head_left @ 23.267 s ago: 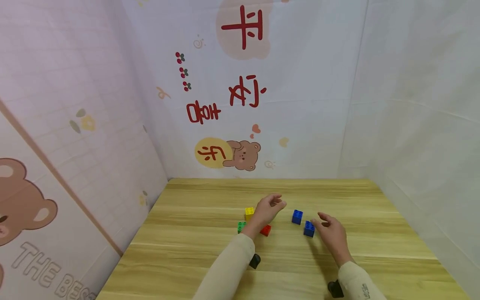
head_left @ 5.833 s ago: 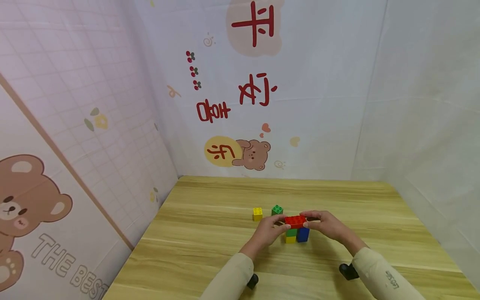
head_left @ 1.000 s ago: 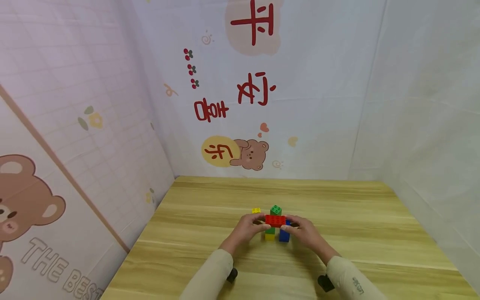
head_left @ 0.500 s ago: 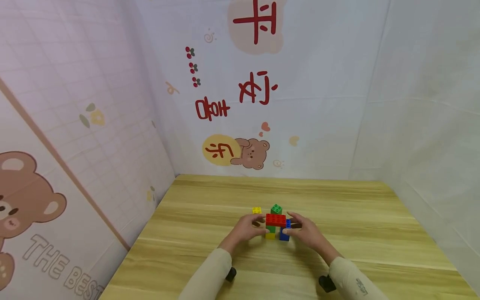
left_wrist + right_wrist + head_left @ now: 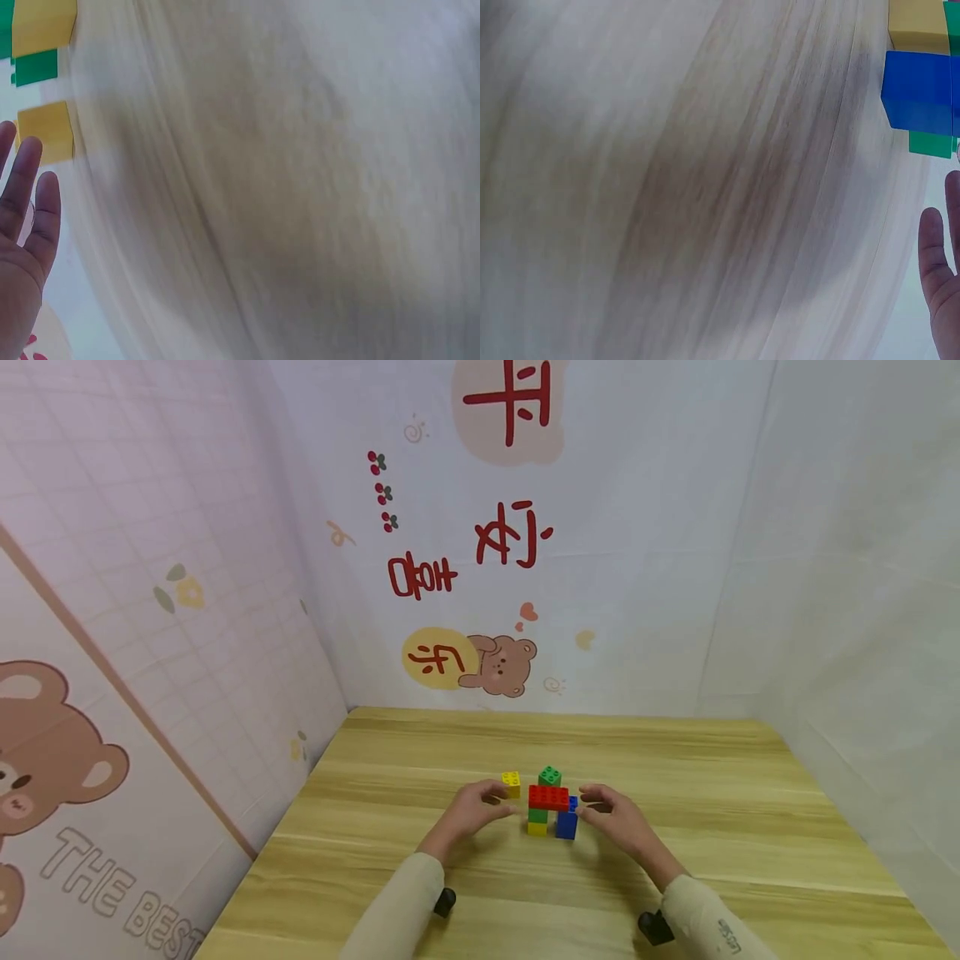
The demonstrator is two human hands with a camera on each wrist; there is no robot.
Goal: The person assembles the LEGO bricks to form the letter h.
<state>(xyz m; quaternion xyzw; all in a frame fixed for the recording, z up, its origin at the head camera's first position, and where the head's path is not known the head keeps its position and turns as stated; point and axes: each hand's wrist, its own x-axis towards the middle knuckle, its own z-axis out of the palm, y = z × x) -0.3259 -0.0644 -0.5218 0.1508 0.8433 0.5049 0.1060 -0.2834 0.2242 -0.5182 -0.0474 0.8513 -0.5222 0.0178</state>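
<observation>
A red brick (image 5: 549,797) lies across the top of two short columns on the table. Its left part rests over a green brick (image 5: 537,816), which sits on a yellow brick (image 5: 537,829). On the right are blue bricks (image 5: 566,826), with some blue studs showing beside the red brick. My left hand (image 5: 468,814) is left of the structure, fingers loosely bent and holding nothing, near a separate yellow brick (image 5: 511,784). Just right of the blue column, my right hand (image 5: 618,823) is also free, its fingers relaxed (image 5: 933,251) in the right wrist view.
Behind the structure stands another green brick (image 5: 550,775). The wooden table (image 5: 675,760) meets a printed cloth backdrop (image 5: 630,568) at its back edge. Black wrist pieces (image 5: 656,928) hang under both sleeves.
Long before, the bricks lay apart. A second ago both hands pinched the red brick on top; they have let go, the left hand drawing off leftward and the right one slightly right.
</observation>
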